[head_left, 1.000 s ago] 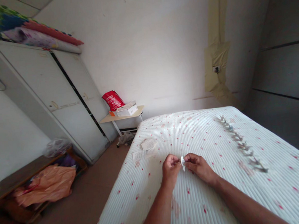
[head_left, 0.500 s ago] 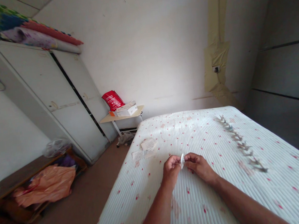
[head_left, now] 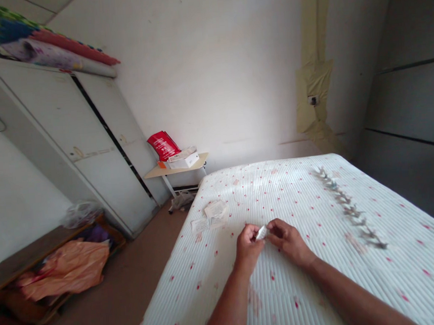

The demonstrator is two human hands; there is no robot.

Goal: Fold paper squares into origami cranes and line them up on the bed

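Over the bed (head_left: 197, 302), the left hand (head_left: 248, 243) and right hand (head_left: 287, 239) pinch a small white paper (head_left: 261, 233), its long axis slanting from near-left to far-right.

A pale wall (head_left: 229, 77) fills the upper middle, brightest near its centre. A grey cabinet (head_left: 70, 113) stands upper left, a small table (head_left: 156, 172) left of centre, a bed (head_left: 280, 299) lower right, brown floor (head_left: 135, 267) lower left.
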